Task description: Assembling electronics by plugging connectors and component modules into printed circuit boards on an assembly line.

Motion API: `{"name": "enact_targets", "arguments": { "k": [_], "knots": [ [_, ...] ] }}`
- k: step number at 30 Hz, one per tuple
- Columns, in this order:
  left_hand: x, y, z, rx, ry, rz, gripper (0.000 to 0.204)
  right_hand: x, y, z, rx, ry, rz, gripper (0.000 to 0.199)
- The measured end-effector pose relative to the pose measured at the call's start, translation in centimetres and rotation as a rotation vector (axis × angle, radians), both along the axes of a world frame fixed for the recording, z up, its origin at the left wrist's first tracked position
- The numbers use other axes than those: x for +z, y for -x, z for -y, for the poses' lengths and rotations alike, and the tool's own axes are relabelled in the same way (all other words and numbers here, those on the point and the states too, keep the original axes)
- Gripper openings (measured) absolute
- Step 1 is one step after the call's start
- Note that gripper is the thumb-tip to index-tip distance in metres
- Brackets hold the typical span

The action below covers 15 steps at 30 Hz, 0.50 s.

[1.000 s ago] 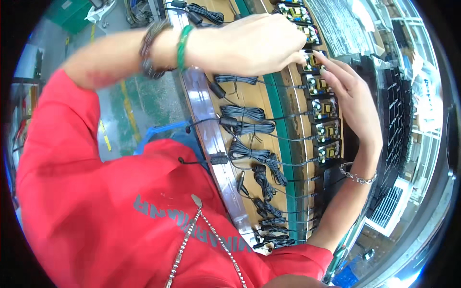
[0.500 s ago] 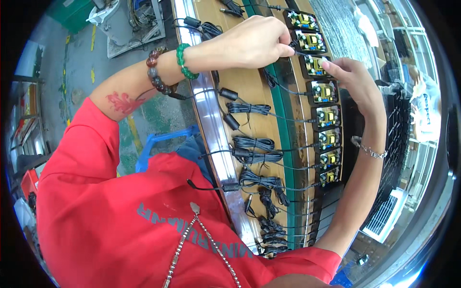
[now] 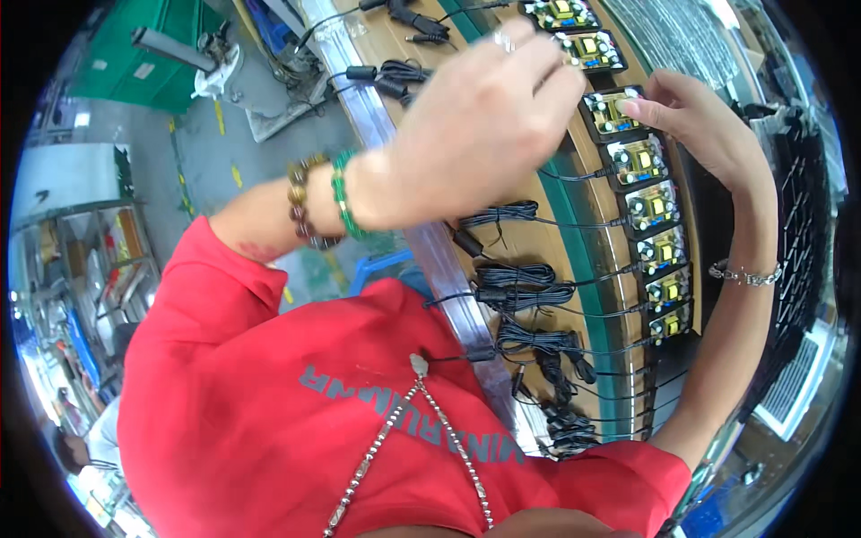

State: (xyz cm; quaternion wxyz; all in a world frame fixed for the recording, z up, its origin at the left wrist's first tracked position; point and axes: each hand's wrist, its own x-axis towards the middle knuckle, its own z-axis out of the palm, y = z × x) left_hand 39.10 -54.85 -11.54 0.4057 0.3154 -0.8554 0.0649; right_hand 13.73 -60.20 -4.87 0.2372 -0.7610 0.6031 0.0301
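A row of small circuit boards in open black cases runs down the bench, each with a dark cable toward the left. My right hand (image 3: 704, 130) is at the third case from the top; its thumb rests on the circuit board (image 3: 612, 112) and its fingers bend at the case's right edge. My left hand (image 3: 489, 125) is blurred, fingers curled down just left of the second circuit board (image 3: 587, 51). Whatever lies under those fingers is hidden. Below my left hand, bundled black cables (image 3: 516, 274) with cylindrical lumps lie on the wooden strip.
A green strip (image 3: 587, 269) runs lengthwise between cables and boards. A shiny metal edge (image 3: 439, 269) borders the bench on my side. Black racks (image 3: 798, 233) stand right of my right forearm. A blue stool (image 3: 381, 266) is below the bench edge; a machine (image 3: 224, 76) stands beyond.
The view has shifted, so the bench sits further right. My left hand has turned, its back now covering more cables, and no longer visibly pinches a cable. My right hand stays at the third board.
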Motion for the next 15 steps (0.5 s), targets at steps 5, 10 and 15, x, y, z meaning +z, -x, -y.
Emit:
{"name": "enact_targets", "arguments": {
  "k": [5,10,15],
  "knots": [
    [-0.8,0.8,-0.9,0.146,-0.126,0.222,0.010,0.0,0.0,0.3,0.021,-0.008,0.038,0.052],
    [-1.0,0.5,-0.7,0.140,-0.287,0.171,0.012,0.0,-0.3,0.5,0.033,0.022,-0.033,0.054],
    [-0.4,1.3,-1.0,0.075,-0.630,-0.136,0.017,-0.2,-0.1,0.6,0.042,0.068,-0.068,0.058]
  ]
}}
